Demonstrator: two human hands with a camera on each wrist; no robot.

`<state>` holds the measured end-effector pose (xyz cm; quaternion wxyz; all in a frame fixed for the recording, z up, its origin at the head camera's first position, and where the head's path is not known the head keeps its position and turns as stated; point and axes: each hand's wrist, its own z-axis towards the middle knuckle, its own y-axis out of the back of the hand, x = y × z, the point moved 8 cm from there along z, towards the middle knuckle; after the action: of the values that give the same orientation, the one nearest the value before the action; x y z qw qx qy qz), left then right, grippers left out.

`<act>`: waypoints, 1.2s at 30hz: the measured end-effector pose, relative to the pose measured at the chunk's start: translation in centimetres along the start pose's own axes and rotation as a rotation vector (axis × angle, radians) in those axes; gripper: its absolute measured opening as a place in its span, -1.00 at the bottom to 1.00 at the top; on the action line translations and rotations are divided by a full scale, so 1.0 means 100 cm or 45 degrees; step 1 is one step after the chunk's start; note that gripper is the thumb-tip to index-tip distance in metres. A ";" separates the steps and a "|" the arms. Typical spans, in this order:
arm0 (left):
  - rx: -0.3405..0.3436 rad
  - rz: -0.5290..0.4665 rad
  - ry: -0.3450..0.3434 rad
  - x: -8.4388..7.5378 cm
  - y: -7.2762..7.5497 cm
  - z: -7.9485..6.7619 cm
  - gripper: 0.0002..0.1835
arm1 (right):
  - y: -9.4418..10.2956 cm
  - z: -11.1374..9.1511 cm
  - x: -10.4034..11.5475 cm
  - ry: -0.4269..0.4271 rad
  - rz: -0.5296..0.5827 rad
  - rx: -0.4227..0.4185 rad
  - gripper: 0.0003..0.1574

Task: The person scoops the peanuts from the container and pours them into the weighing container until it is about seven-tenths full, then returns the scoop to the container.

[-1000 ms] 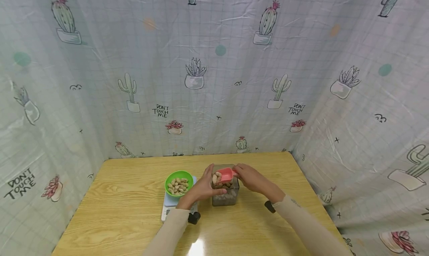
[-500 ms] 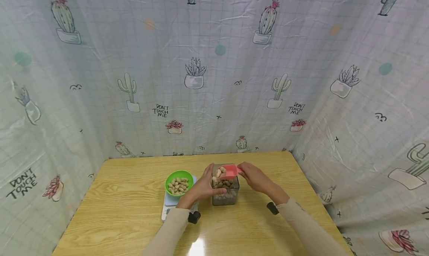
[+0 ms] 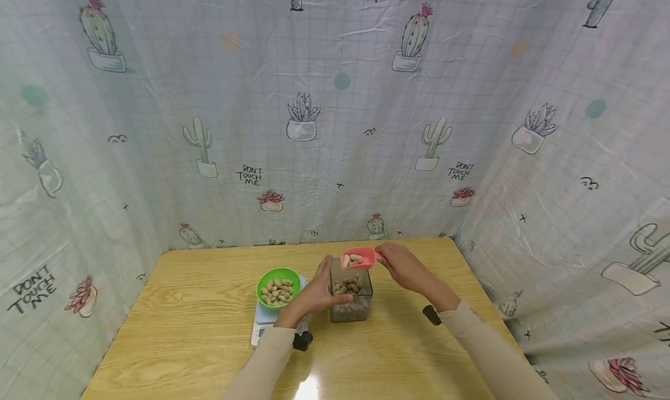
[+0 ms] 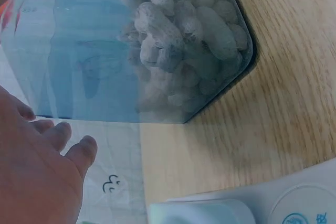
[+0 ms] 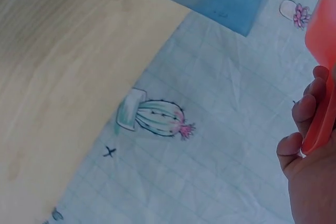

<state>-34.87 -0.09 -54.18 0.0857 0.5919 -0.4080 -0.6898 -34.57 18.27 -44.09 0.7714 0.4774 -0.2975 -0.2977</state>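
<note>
My right hand grips the handle of a red scoop, which carries a few unshelled peanuts above the back of a clear square container. In the right wrist view, fingers wrap round the scoop's handle. My left hand holds the container at its left side, the thumb across the near face and the fingers along the left. More peanuts show through the container's wall in the left wrist view. Left of that hand, a green bowl of peanuts sits on a white kitchen scale.
Everything stands on a wood-grain table. A cactus-print curtain hangs behind the table and along both sides. My left forearm partly covers the scale, and its display is too small to read.
The right hand has raised the scoop out of the container, up and slightly right, levelling it with peanuts inside. The left hand, container, bowl and scale have stayed in place.
</note>
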 end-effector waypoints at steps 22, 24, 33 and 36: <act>-0.231 0.043 -0.009 -0.010 0.065 -0.041 0.17 | 0.030 0.027 0.036 0.168 -0.138 -0.068 -0.81; -0.240 0.051 0.005 -0.007 0.071 -0.048 0.16 | 0.030 0.030 0.040 0.173 -0.149 -0.064 -0.82; -0.365 0.106 -0.032 0.012 0.101 -0.070 0.15 | 0.019 0.052 0.062 0.218 -0.181 -0.054 -0.80; -0.381 0.099 -0.020 0.023 0.106 -0.075 0.16 | 0.014 0.058 0.072 0.243 -0.185 -0.064 -0.80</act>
<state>-32.72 -11.90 -48.60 0.1965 0.5508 -0.3241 -0.7436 -33.98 10.18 -39.44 0.7843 0.5043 -0.1798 -0.3132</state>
